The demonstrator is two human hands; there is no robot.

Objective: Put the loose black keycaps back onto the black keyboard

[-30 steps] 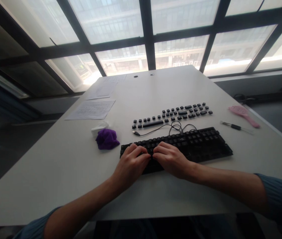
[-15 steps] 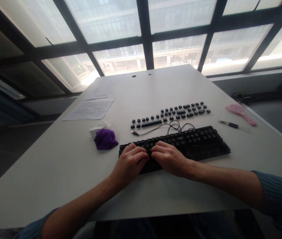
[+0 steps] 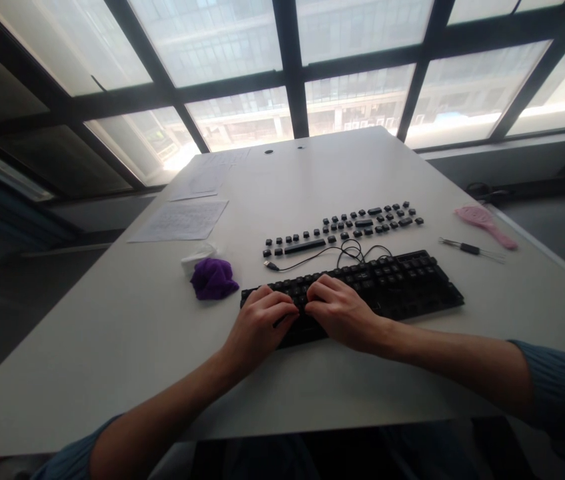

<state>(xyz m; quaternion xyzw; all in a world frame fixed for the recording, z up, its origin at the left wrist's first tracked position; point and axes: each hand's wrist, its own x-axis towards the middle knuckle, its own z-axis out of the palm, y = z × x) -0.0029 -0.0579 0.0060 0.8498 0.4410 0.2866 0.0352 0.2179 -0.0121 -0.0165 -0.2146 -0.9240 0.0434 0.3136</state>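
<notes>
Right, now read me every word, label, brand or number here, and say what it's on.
No text is readable.
Keyboard: key legends too small and blurred.
Loose keycaps: too small.
Near paper sheet: faint lines, illegible.
Far papers: too faint.

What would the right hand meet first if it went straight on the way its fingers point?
The right hand would probably meet the left hand, across a small gap over the keyboard, though depth there is unclear.

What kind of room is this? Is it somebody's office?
It could be an office or a workroom, but I can't be sure. There's a big white table with papers and a keyboard on it, beside large windows facing another building.
</notes>
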